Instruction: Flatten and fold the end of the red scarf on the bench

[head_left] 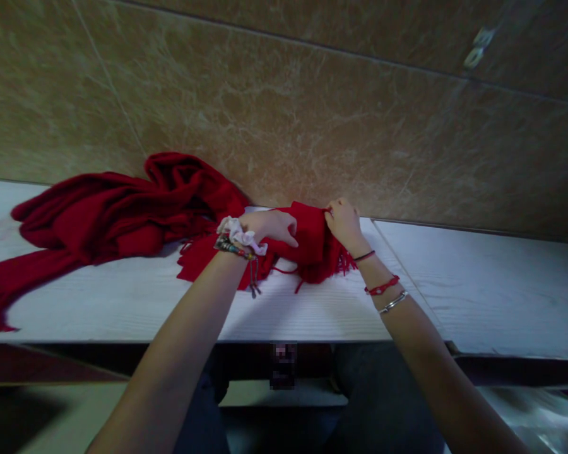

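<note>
A red fringed scarf (310,236) lies folded on the white bench top, its tassels hanging toward the front and right. My right hand (344,224) has its fingers curled round the scarf's right edge, pinching the cloth. Over the scarf's left part rests my left hand (272,226), thumb and fingers apart, with no cloth visibly gripped. A white scrunchie and beads circle my left wrist; thin bracelets are on the right one. My palms hide part of the cloth.
More rumpled red cloth (118,214) is heaped at the left, one fringed end reaching the frame's edge. A brown marbled tile wall (284,113) rises behind the white bench (478,284). My legs are below its front edge.
</note>
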{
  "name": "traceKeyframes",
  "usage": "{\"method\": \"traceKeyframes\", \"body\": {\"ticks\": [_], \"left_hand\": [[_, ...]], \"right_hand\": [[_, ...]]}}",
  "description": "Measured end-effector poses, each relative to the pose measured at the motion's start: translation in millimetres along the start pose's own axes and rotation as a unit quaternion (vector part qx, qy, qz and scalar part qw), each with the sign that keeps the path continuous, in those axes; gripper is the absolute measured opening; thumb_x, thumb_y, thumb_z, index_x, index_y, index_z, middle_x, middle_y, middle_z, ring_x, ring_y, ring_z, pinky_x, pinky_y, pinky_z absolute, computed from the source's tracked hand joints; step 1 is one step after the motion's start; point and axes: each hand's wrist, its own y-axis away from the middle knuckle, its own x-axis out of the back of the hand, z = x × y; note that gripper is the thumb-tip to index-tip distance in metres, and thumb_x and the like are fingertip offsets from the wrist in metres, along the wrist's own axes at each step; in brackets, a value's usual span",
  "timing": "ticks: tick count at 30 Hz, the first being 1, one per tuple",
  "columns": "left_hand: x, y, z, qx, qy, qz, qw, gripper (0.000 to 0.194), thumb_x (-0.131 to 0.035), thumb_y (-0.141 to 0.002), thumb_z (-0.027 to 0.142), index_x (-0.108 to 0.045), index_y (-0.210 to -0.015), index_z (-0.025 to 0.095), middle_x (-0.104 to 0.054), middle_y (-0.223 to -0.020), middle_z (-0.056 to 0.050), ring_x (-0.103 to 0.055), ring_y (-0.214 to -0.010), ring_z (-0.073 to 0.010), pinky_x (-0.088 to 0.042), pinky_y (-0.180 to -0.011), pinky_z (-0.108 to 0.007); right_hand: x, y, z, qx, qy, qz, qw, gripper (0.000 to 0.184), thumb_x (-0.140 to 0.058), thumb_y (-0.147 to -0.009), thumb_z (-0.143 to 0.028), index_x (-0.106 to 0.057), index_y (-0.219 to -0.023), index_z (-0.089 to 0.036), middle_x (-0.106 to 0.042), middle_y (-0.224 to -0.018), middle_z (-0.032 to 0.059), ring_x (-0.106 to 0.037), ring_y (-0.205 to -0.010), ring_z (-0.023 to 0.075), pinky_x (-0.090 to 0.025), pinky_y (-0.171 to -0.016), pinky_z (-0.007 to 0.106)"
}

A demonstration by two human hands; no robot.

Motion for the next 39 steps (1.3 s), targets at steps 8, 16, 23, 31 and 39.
{"method": "traceKeyframes", "body": {"ticks": [8, 16, 23, 31, 39], "left_hand": [[-43.9, -35, 23, -0.043, -0.082, 0.032, 0.995, 0.037, -0.053, -0.074, 0.022, -0.058, -0.111, 0.015, -0.063, -0.109, -0.014, -0.061, -0.094, -0.0253, -0.047, -0.073, -0.030], [0.9, -23, -24, -0.023, 0.194, 0.242, 0.950, 0.028, -0.045, -0.080, 0.023, -0.061, -0.099, 0.011, -0.065, -0.090, -0.005, -0.059, -0.080, -0.0142, -0.045, -0.075, -0.024], [6.2, -23, -27, 0.028, 0.207, 0.299, 0.931, 0.025, -0.045, -0.081, 0.025, -0.064, -0.091, 0.011, -0.064, -0.084, -0.005, -0.057, -0.076, -0.0149, -0.044, -0.074, -0.026], [9.5, -18, -38, 0.079, 0.118, 0.310, 0.940, 0.025, -0.043, -0.083, 0.023, -0.063, -0.094, 0.014, -0.066, -0.092, -0.006, -0.059, -0.082, -0.0165, -0.044, -0.077, -0.026], [3.6, -23, -30, 0.063, 0.096, 0.269, 0.956, 0.028, -0.043, -0.080, 0.014, -0.059, -0.104, 0.014, -0.066, -0.089, -0.007, -0.061, -0.080, -0.0161, -0.045, -0.076, -0.025]], "right_hand": [[-17, -9, 24, 0.023, -0.083, 0.019, 0.996, 0.022, -0.055, -0.077, -0.016, -0.060, -0.099, -0.014, -0.056, -0.104, 0.0125, -0.053, -0.099, 0.0230, -0.044, -0.084, 0.037], [13, -9, 15, 0.226, -0.207, -0.070, 0.949, 0.022, -0.059, -0.079, -0.034, -0.064, -0.092, -0.017, -0.057, -0.096, 0.0064, -0.054, -0.093, 0.0180, -0.042, -0.089, 0.034], [-11, 13, -32, 0.109, -0.101, 0.030, 0.988, 0.047, -0.065, -0.074, -0.036, -0.055, -0.112, -0.011, -0.049, -0.116, 0.0156, -0.048, -0.108, 0.0284, -0.040, -0.090, 0.045], [-18, -1, -18, 0.107, -0.162, 0.033, 0.980, 0.013, -0.054, -0.082, -0.019, -0.065, -0.088, -0.015, -0.060, -0.091, 0.0082, -0.056, -0.087, 0.0178, -0.043, -0.082, 0.031], [-12, -9, -7, 0.092, -0.167, 0.064, 0.980, 0.028, -0.044, -0.087, -0.019, -0.068, -0.073, -0.016, -0.064, -0.078, 0.0073, -0.057, -0.079, 0.0180, -0.042, -0.076, 0.031]]}}
